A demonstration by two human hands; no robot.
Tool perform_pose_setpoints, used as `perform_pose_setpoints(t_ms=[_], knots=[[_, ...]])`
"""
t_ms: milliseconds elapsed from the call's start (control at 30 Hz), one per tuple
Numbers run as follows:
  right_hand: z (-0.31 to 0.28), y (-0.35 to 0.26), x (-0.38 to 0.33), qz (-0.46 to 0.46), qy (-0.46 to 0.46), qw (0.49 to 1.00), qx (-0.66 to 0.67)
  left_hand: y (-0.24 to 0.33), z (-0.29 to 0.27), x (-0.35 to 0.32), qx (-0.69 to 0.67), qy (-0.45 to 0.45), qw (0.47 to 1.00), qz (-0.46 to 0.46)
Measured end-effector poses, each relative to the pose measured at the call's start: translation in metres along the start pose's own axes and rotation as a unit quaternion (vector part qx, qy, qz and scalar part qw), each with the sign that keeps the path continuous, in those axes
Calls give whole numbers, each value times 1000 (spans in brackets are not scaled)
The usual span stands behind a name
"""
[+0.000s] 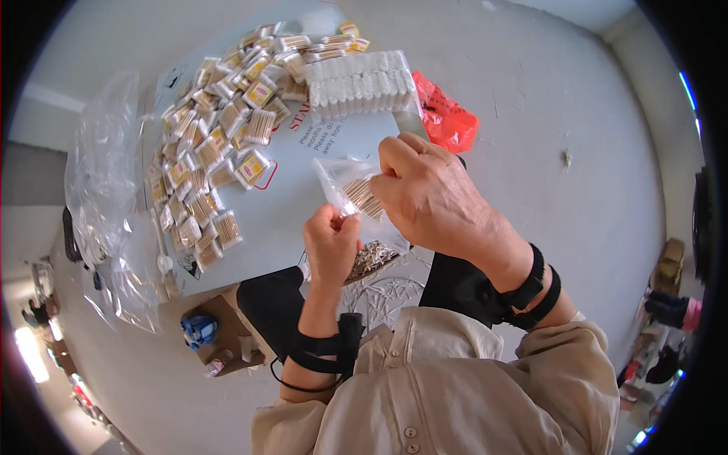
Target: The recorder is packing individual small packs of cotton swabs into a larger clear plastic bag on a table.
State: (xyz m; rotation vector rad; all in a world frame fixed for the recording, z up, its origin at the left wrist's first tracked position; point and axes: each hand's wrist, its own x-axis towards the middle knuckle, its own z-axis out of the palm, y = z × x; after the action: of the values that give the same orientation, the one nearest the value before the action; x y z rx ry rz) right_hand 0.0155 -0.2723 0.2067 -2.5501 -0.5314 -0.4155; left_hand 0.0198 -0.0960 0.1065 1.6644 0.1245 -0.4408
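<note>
In front of me a small clear plastic bag is held between my two hands, tilted over the table's near edge. A bundle of cotton swabs with brown wooden sticks shows in it. My left hand pinches the bag's lower left edge between thumb and fingers. Closed at the bag's right side, right beside the sticks, is my right hand; its fingertips are partly hidden behind the knuckles. Below the bag, loose cotton swabs lie heaped in a container at my lap.
Many small packs of cotton swabs cover the left of the pale table. A wrapped white block of swab packs and a red plastic bag sit at the back. Clear plastic sheeting hangs left; a cardboard box stands below.
</note>
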Motion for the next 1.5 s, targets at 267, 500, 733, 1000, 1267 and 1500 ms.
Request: perform_pose_setpoints(t_ms=[267,500,733,1000,1267,1500], knots=[[7,-2,10,-282,-324,893,-132,-10,35,-27,-121,112,977,137],[24,19,4,-210,-513,812,-183,-2,48,-38,-149,120,955,227],[54,33,10,-337,-488,769,-241,16,51,-29,-172,104,944,260],[75,44,14,-318,-468,815,-128,22,46,-26,-238,72,939,238],[125,118,-35,-10,-537,811,233,17,45,-24,-298,65,927,218],[108,78,-6,-316,-455,827,-96,22,40,-33,-368,-6,913,175]])
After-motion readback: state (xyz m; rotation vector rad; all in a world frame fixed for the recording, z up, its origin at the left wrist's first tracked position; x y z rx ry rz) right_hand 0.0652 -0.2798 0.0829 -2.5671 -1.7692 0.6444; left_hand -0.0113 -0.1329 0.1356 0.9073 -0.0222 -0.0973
